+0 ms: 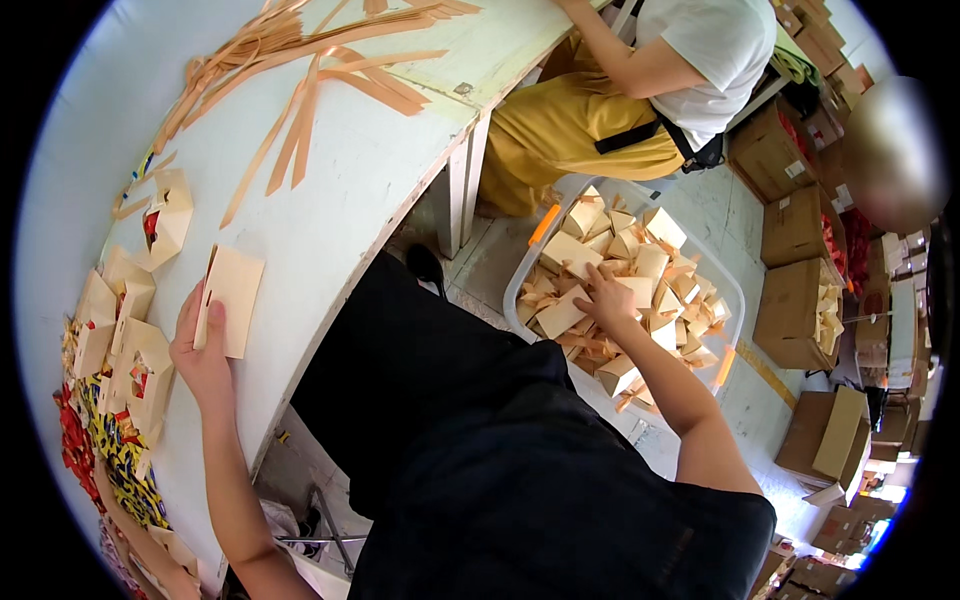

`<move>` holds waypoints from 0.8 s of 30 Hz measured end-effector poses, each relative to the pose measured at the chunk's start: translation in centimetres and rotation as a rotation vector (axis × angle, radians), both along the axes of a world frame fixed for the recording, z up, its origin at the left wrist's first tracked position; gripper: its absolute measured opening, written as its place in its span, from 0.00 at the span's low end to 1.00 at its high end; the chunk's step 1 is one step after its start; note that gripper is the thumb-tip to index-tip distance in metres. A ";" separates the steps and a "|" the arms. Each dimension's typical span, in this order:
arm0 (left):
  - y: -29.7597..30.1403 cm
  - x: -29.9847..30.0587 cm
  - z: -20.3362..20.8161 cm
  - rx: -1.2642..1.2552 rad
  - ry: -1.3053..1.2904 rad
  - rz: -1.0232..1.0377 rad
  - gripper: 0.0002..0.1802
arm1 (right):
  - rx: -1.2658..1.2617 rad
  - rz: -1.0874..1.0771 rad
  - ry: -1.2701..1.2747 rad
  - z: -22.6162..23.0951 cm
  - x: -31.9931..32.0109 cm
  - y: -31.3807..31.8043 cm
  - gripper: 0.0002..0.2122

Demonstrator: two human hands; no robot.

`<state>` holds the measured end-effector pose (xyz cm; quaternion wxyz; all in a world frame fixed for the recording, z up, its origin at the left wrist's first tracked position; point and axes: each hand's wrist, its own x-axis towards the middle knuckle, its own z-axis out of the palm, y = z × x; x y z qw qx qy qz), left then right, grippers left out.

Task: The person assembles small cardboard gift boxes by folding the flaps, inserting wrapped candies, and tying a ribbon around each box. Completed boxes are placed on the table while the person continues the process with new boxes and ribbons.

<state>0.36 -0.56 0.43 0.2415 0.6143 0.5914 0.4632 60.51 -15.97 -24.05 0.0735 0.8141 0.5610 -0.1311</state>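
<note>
My left hand [204, 345] is closed round a cream folded-card box [240, 300], thumb on its near face, over the white table. The box looks flat or nearly so. Out to my right, my right hand [608, 300] reaches into a clear plastic bin [735, 300] on the floor. Its fingers are apart and rest among small cream gift boxes [650, 262], many tied with peach ribbon; no firm hold on one shows. Several opened cream boxes [143, 375] with red-wrapped sweets inside stand left of my left hand.
Peach ribbons [300, 50] lie across the far table. Yellow-and-blue wrapped sweets [125, 480] and red packets [75, 440] line the left edge, where another person's forearm [150, 535] reaches in. A seated co-worker [690, 60] is beyond the bin. Cardboard cartons [790, 310] stand at right.
</note>
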 end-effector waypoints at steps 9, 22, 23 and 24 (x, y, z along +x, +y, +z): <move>-0.1 0.4 1.0 0.047 0.100 -0.008 0.23 | 0.463 -0.009 0.260 1.6 6.6 -7.3 0.48; -0.2 -0.5 -0.1 -0.007 -0.038 -0.042 0.38 | 0.493 -0.303 1.255 18.1 -15.3 9.1 0.19; 0.0 -0.5 -0.3 0.018 -0.035 -0.037 0.36 | 0.401 -0.204 1.321 20.2 -18.1 9.8 0.20; 0.0 -0.6 -0.2 0.026 -0.035 -0.032 0.35 | 0.299 -0.099 1.386 21.7 -20.5 10.4 0.20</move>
